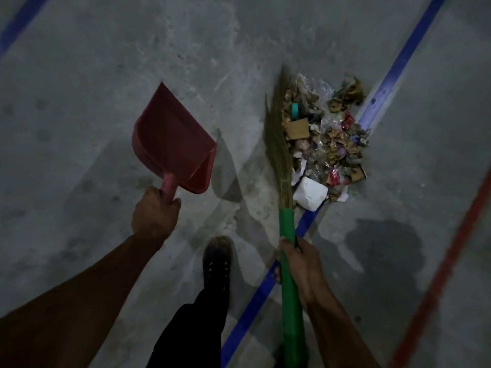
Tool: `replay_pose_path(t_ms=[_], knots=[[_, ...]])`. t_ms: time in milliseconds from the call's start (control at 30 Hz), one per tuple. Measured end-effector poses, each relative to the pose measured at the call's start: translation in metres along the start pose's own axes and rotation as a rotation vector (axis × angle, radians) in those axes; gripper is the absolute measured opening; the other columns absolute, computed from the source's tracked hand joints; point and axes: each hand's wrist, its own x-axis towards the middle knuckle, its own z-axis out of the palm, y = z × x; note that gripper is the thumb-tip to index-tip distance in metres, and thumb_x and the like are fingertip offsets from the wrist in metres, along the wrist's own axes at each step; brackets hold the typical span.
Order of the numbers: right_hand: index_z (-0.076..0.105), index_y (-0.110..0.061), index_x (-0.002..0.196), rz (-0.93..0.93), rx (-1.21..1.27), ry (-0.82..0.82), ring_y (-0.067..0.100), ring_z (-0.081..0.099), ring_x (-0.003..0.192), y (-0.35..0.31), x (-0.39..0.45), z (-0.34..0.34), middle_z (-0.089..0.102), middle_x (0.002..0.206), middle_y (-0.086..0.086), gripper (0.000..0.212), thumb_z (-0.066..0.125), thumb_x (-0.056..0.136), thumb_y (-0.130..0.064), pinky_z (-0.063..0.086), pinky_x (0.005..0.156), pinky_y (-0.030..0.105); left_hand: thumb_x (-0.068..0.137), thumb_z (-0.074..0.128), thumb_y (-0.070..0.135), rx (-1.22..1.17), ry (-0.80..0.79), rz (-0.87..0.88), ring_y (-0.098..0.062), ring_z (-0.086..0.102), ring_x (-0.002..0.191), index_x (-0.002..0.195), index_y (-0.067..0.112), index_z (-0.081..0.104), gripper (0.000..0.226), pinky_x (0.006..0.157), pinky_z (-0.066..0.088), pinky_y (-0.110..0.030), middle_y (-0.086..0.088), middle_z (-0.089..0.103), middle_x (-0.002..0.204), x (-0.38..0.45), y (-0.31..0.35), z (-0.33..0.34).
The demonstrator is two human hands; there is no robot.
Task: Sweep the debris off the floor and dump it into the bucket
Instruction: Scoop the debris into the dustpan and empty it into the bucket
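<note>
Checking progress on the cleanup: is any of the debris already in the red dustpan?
No: the red dustpan, held up by the left hand, looks bare inside, while the debris pile lies on the floor beside the broom.

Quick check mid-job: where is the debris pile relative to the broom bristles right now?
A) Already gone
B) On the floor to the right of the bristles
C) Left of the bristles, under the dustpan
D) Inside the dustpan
B: the debris pile lies on the floor just right of the broom bristles, while the red dustpan is held empty off to the left.

Looks like a warehouse or factory floor: bare scuffed concrete floor (106, 75), blue lane line (398, 67) toward 1 o'clock, red line (438, 274) at 4.
</note>
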Motion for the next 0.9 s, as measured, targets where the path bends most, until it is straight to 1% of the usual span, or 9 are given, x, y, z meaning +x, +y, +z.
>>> replay_pose_path(t_ms=[133,200,333,433,500,567,667,767,900], knots=[[0.067,-0.025,0.095,-0.112,0.061,-0.065,0.024,0.056,0.046,-0.008,-0.041,0.006,0.058,0.062,0.006,0.008,0.060,0.096,-0.023,0.048,0.045,0.031,0.085,0.069,0.031,0.000,-0.017,-0.006,-0.022,0.047,0.068,0.100,0.009,0.054,0.030,0.064,0.035,-0.034,-0.003,0.052,0.078,-0.001,0.004,-0.003],[0.067,-0.029,0.095,-0.149,0.085,-0.112,0.023,0.056,0.047,-0.030,-0.044,0.022,0.059,0.061,0.002,0.009,0.060,0.095,-0.026,0.048,0.046,0.030,0.085,0.068,0.030,0.005,-0.025,-0.006,-0.019,0.046,0.060,0.097,0.010,0.053,0.028,0.059,0.034,-0.032,-0.001,0.051,0.072,-0.003,0.008,-0.004],[0.062,-0.011,0.100,-0.185,0.120,-0.108,0.020,0.055,0.047,-0.101,0.001,0.049,0.057,0.073,0.009,0.014,0.057,0.097,-0.024,0.047,0.044,0.028,0.085,0.068,0.027,0.008,-0.021,0.013,-0.008,0.039,0.048,0.090,0.013,0.049,0.024,0.048,0.025,-0.027,0.005,0.044,0.061,-0.003,0.017,-0.001],[0.059,-0.001,0.108,-0.105,0.201,-0.067,0.021,0.054,0.050,-0.157,0.046,0.051,0.057,0.077,0.014,0.023,0.056,0.098,-0.022,0.049,0.044,0.029,0.085,0.068,0.027,0.029,-0.030,0.040,-0.017,0.040,0.051,0.092,0.010,0.053,0.024,0.055,0.029,-0.030,0.002,0.044,0.062,-0.003,0.021,0.004],[0.058,0.000,0.100,-0.016,0.342,-0.072,0.018,0.051,0.045,-0.172,0.064,0.042,0.054,0.069,0.012,0.022,0.054,0.099,-0.022,0.046,0.039,0.024,0.085,0.068,0.028,0.055,-0.055,0.055,-0.023,0.044,0.064,0.097,0.005,0.057,0.028,0.063,0.034,-0.033,-0.004,0.049,0.072,-0.001,0.021,0.006],[0.055,-0.003,0.087,0.052,0.483,-0.080,0.015,0.047,0.038,-0.165,0.068,0.030,0.050,0.063,0.010,0.023,0.052,0.100,-0.022,0.043,0.036,0.020,0.085,0.067,0.029,0.071,-0.085,0.062,-0.026,0.048,0.072,0.099,0.004,0.058,0.030,0.065,0.036,-0.034,-0.009,0.054,0.080,-0.001,0.022,0.008],[0.055,-0.004,0.085,0.094,0.593,-0.106,0.013,0.046,0.036,-0.128,0.055,0.015,0.050,0.060,0.010,0.026,0.050,0.101,-0.025,0.041,0.035,0.020,0.084,0.067,0.030,0.078,-0.112,0.056,-0.030,0.054,0.077,0.100,0.004,0.058,0.031,0.068,0.038,-0.035,-0.011,0.056,0.084,-0.004,0.027,0.009],[0.054,-0.005,0.074,0.171,0.551,-0.053,0.016,0.045,0.034,-0.090,0.020,0.002,0.050,0.052,0.009,0.034,0.052,0.100,-0.028,0.040,0.034,0.020,0.084,0.067,0.029,0.078,-0.126,0.055,-0.030,0.053,0.078,0.099,0.004,0.058,0.030,0.068,0.038,-0.035,-0.011,0.055,0.083,-0.008,0.034,0.008],[0.058,0.002,0.100,0.067,0.344,-0.027,0.021,0.051,0.041,-0.062,-0.037,-0.019,0.054,0.068,0.017,0.019,0.052,0.098,-0.016,0.044,0.038,0.026,0.085,0.067,0.028,0.077,-0.131,0.075,-0.026,0.047,0.074,0.093,0.006,0.053,0.027,0.067,0.036,-0.035,-0.008,0.052,0.082,-0.014,0.043,0.005]])
